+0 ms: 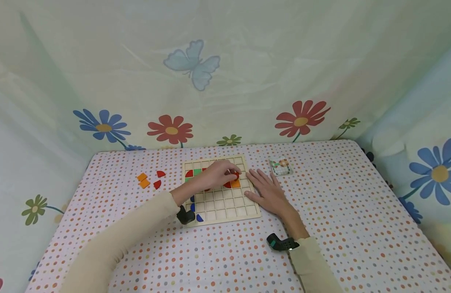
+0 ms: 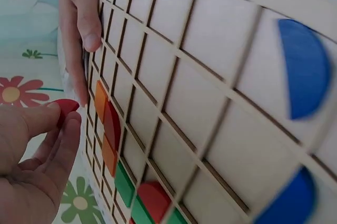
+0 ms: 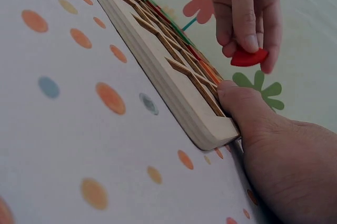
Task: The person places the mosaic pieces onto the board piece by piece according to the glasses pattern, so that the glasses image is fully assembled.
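My left hand (image 1: 218,175) hovers above the right part of a wooden grid board (image 1: 225,221). Its thumb and fingertips pinch a red quarter-circle tile (image 2: 67,109), held just off the board in both wrist views. My right hand (image 1: 268,191) lies with fingers extended along the board's right edge, its thumb touching the rim in the right wrist view. Orange square tiles (image 2: 109,154), a red rounded tile (image 2: 111,124) and green tiles (image 2: 125,183) sit in the cells. Blue rounded tiles (image 2: 305,69) lie along the board's left side. My left hand partly hides the upper rows.
Left of the board, loose orange squares (image 1: 144,184) and two red quarter-circle tiles (image 1: 161,173) lie on the dotted tablecloth (image 1: 166,260). A small card with a coloured picture (image 1: 281,166) lies beyond my right hand. A flowered curtain (image 1: 247,81) hangs behind the table.
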Demonstrator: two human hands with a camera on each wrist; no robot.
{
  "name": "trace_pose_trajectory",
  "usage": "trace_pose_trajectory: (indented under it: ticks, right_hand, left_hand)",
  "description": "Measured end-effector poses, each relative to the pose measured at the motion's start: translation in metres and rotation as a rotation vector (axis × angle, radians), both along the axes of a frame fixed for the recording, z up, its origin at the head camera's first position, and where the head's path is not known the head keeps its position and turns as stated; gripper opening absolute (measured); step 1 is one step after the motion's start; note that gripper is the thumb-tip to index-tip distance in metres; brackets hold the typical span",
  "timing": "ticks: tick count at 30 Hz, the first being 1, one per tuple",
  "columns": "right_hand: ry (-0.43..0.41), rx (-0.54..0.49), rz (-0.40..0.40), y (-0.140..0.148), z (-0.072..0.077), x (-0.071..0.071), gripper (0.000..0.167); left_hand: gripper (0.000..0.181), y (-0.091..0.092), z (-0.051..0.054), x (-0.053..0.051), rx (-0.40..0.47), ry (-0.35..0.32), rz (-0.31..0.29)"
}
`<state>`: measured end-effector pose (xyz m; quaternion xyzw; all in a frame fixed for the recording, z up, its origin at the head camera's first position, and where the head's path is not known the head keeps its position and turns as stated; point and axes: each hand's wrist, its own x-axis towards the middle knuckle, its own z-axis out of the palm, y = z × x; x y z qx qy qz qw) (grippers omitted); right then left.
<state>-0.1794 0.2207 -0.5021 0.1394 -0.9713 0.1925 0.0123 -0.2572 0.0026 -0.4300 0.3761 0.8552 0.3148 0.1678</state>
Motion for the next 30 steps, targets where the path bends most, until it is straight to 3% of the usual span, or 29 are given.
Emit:
trace_pose_trajectory:
  ticks: [9, 17, 25, 30]
  right_hand:
    - [-0.003, 0.0, 0.003, -0.002, 0.002, -0.001, 0.073]
    - [0.017, -0.019, 0.01, -0.001, 0.001, -0.001, 0.071]
    - [0.006, -0.01, 0.001, 0.0, 0.001, 0.0, 0.071]
    - [0.005, -0.009, 0.0, 0.001, 0.001, 0.002, 0.07]
  left_hand:
    - [0.023, 0.024, -0.003, -0.001, -0.054, 0.01, 0.001]
    - [0.026, 0.031, -0.007, -0.003, -0.083, 0.075, -0.056]
    - [0.026, 0.035, -0.013, 0.0, -0.182, 0.237, -0.091]
    - [0.028, 0.035, -0.011, 0.005, -0.208, 0.295, -0.108]
